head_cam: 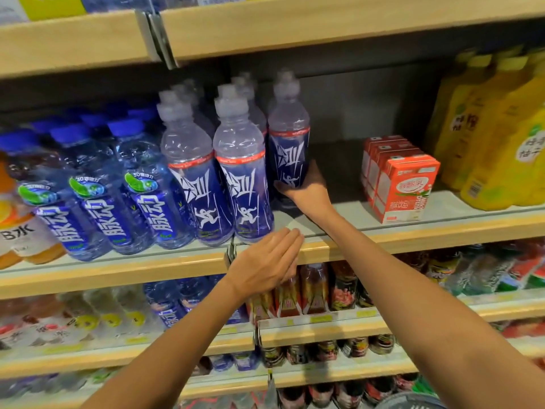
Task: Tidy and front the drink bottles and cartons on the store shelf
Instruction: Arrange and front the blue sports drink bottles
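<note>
On the middle shelf [413,228] stand clear bottles with dark blue labels and grey sport caps. Two of them, one [191,178] and another [241,178], stand at the front edge. A third blue-label bottle [289,137] stands further back to their right, and my right hand [306,187] grips its lower part from the right side. My left hand [265,261] hovers flat, fingers straight, at the shelf's front lip below the front bottles, holding nothing. More such bottles stand behind the front ones.
Blue-capped water bottles [97,196] fill the shelf to the left. Red-and-white cartons [404,184] stand to the right, with bare shelf between them and the held bottle. Yellow bottles [495,128] stand at far right. Lower shelves hold several drinks.
</note>
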Demonstrator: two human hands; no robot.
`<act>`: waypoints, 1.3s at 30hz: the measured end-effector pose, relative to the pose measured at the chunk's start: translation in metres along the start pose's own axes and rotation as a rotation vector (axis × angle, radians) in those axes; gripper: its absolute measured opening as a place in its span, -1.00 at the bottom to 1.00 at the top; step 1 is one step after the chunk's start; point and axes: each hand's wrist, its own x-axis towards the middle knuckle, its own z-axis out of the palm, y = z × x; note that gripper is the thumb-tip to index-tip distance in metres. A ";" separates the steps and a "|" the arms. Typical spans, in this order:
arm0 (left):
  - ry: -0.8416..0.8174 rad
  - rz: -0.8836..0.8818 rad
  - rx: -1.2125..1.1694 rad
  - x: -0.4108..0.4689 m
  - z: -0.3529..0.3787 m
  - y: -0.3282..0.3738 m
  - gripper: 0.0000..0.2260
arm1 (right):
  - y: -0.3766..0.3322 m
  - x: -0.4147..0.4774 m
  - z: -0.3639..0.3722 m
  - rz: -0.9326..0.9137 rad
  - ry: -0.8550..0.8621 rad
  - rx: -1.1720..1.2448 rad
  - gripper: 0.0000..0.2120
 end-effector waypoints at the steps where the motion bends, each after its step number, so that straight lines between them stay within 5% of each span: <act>1: 0.004 -0.005 0.001 0.000 0.000 -0.001 -0.64 | 0.000 0.001 0.000 -0.003 0.006 -0.001 -0.32; 12: -0.078 -0.168 -0.185 0.015 -0.022 0.004 -0.70 | -0.028 -0.029 -0.050 -0.052 0.005 -0.139 -0.63; 16: -0.104 -0.574 -0.550 0.030 -0.049 0.013 -0.82 | -0.052 -0.054 -0.074 -0.100 0.018 -0.147 -0.53; 19: 0.156 -1.018 -0.866 0.055 -0.077 0.007 -0.83 | -0.063 -0.082 -0.084 -0.121 -0.045 -0.127 -0.51; 21: 0.305 -1.157 -1.105 0.076 -0.098 -0.005 -0.84 | -0.065 -0.105 -0.085 -0.122 -0.089 -0.075 -0.49; 25: 0.381 -1.138 -1.462 0.105 -0.125 -0.014 -0.57 | -0.064 -0.148 -0.075 -0.094 -0.183 -0.001 -0.50; 34: 0.445 -1.366 -1.441 0.103 -0.122 0.004 -0.77 | -0.053 -0.183 -0.048 -0.054 -0.223 0.081 -0.47; 39: 0.410 -1.331 -1.791 0.102 -0.123 -0.018 -0.56 | -0.044 -0.172 -0.068 0.184 -0.465 0.456 -0.32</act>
